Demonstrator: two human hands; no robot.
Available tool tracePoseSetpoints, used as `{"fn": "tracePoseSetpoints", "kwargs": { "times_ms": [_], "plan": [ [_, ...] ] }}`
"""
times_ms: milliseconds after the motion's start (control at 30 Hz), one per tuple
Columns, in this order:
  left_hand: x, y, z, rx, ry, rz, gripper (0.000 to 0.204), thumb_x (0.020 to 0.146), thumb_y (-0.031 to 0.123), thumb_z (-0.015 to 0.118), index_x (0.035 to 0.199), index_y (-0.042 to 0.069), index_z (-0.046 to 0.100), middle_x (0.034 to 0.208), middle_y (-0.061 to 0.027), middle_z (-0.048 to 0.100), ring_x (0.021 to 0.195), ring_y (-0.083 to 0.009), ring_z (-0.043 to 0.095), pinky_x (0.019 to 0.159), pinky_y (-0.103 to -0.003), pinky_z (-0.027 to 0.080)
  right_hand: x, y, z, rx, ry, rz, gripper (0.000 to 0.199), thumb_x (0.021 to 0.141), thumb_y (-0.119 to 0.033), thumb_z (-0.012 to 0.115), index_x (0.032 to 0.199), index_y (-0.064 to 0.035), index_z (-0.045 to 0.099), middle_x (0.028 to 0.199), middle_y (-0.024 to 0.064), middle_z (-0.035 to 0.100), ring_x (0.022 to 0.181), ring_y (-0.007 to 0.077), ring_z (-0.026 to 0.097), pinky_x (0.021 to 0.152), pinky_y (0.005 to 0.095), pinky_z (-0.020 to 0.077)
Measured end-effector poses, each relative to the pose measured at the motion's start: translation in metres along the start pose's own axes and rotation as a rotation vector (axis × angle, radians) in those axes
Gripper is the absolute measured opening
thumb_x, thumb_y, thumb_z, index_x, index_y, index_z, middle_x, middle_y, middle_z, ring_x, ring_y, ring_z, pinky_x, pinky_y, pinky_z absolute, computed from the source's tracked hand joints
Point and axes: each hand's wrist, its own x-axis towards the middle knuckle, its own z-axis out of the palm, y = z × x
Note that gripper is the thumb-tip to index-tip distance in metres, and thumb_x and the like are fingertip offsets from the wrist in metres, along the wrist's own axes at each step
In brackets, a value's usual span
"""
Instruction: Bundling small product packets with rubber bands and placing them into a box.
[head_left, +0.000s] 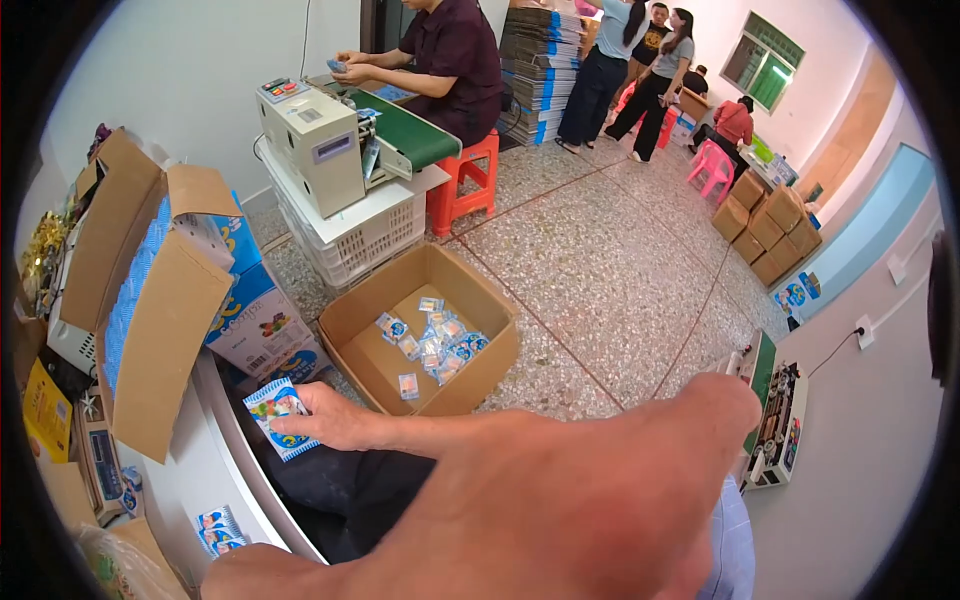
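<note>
My right hand (335, 417) comes in from the right and grips a flat blue and white printed packet (277, 405), its thumb across the face. Whether several packets are stacked there I cannot tell. Bare skin, very near the lens, fills the lower middle. The rounded part at the lower left seems to be my left hand (262, 574); its fingers are hidden. Beside it, a few similar packets (220, 530) lie on the white tabletop (190, 480). Beyond my right hand, an open cardboard box (480, 345) on the floor holds several loose packets (440, 345).
At left stand an open carton (165, 350) of blue packets, a printed box (265, 320) and a scale (103, 465). A machine with a green belt (420, 140) rests on a white crate (350, 240); a person (450, 60) sits behind it. Others stand farther back.
</note>
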Motion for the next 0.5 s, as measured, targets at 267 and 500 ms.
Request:
{"fn": "tracePoseSetpoints", "kwargs": {
  "times_ms": [267,500],
  "plan": [
    [0.005,-0.004,0.027,0.088,-0.038,-0.104,0.017,0.084,0.000,0.052,0.100,-0.006,0.047,0.083,-0.0250,0.066,0.079,-0.0439,0.070,0.068,-0.055,0.054,0.004,0.013,0.004,0.101,0.003,0.017,0.024,0.096,-0.013,0.065,0.118,-0.0012,0.064,0.102,0.0019,0.070,0.089,0.0072,0.063,0.078,0.0284,0.0541],
    [-0.063,0.015,-0.002,0.171,0.507,-0.216,0.026,0.085,0.002,0.065,0.110,-0.004,0.059,0.093,-0.0141,0.070,0.080,-0.0192,0.070,0.067,-0.029,0.056,0.017,0.027,0.026,0.114,-0.080,0.050,0.026,0.097,-0.016,0.066,0.119,-0.0027,0.064,0.103,0.0008,0.070,0.093,0.0063,0.063,0.084,0.0278,0.0533]
  ]
}}
